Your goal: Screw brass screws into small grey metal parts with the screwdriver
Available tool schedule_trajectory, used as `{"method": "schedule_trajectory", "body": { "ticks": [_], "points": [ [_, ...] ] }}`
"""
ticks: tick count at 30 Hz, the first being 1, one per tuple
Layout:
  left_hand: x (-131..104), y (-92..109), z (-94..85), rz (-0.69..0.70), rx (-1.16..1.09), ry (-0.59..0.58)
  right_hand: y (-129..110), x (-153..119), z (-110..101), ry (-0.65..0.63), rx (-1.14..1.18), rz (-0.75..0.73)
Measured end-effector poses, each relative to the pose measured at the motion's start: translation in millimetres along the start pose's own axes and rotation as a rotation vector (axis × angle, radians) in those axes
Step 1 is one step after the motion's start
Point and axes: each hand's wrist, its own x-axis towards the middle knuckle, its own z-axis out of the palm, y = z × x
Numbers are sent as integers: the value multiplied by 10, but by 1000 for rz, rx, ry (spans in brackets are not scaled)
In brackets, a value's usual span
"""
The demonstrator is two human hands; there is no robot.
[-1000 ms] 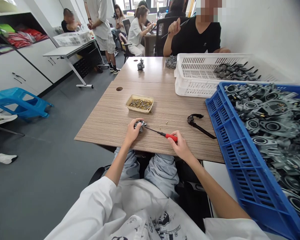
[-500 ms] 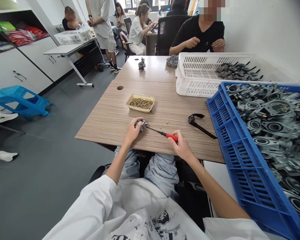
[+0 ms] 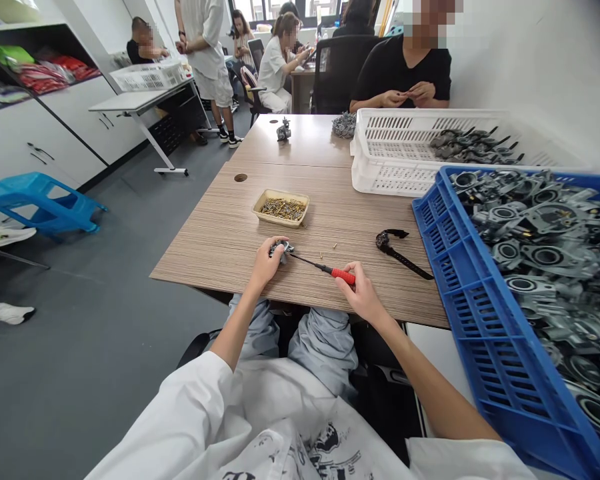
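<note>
My left hand (image 3: 269, 262) is closed around a small grey metal casting (image 3: 286, 251) just above the near part of the table. My right hand (image 3: 361, 291) grips the red handle of a screwdriver (image 3: 343, 275). Its thin dark shaft points left, and the tip meets the casting's right side; the exact spot there is too small to make out. Two small brass pieces (image 3: 321, 255) lie on the wood behind the shaft. A cream tray (image 3: 261, 215) full of small brass and dark metal pieces stands beyond my left hand.
A black wristwatch (image 3: 383, 241) lies to the right. Along that side stand a blue crate (image 3: 445, 247) heaped with metal castings and a white crate (image 3: 380, 180) with more parts. Another metal part (image 3: 283, 130) sits at the far end, where a person in black (image 3: 405, 73) sits.
My hands, the casting and the screwdriver hold nearly the same position. Across the table, the person in black has brought both hands together.
</note>
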Motion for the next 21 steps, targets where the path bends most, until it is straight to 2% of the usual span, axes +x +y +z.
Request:
{"method": "schedule_trajectory", "body": {
  "ticks": [21],
  "points": [
    [-1,15,-4,-7,-18,2,-14,23,17,34,-26,-5]
  ]
}}
